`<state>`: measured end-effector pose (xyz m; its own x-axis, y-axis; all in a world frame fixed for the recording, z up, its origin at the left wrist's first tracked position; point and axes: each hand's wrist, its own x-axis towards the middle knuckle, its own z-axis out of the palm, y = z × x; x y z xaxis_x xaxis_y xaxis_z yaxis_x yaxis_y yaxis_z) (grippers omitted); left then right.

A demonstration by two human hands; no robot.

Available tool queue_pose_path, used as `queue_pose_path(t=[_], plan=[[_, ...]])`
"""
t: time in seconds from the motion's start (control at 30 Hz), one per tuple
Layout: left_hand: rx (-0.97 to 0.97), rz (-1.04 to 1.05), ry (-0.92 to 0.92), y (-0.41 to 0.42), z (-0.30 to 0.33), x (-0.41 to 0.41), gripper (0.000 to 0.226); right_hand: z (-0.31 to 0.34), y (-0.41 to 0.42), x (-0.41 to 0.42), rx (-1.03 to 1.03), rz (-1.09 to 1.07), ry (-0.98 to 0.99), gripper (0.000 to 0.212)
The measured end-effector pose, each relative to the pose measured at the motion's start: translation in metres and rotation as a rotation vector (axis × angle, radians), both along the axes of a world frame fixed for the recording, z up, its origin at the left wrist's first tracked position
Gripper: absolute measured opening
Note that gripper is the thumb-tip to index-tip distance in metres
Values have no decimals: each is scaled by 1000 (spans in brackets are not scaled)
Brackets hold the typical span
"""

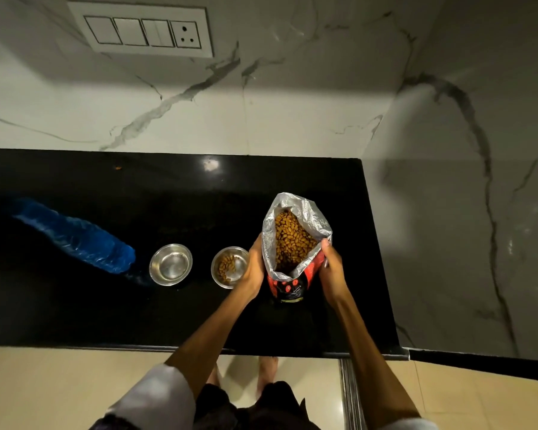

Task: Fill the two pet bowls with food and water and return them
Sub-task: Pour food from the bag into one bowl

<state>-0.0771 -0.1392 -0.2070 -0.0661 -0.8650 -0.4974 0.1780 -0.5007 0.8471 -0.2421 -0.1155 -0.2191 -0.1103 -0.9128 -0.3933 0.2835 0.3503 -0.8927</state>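
Foil-lined red and black food bag stands upright on black counter, mouth open upward showing kibble, print unreadable, left hand and right hand gripping its sides; left of it kibble bowl, empty bowl, blue bottle lying diagonally.
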Motion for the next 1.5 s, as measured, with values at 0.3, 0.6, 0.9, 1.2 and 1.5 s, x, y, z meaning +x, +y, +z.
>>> queue_pose_path(t=[0.3,0.6,0.9,1.2,1.5], plan=[[108,116,62,-5,-11,-11,32,-17,-3,12,8,-75,40,87],[288,86,155,6,-4,-18,38,-9,-7,11,2,-59,70,93],[53,203,183,18,11,-23,33,22,2,6,-65,13,110,64],[108,196,366,50,16,-16,57,43,20,13,-56,80,234,61],[166,197,525,78,15,-12,66,59,38,26,-46,72,432,56]])
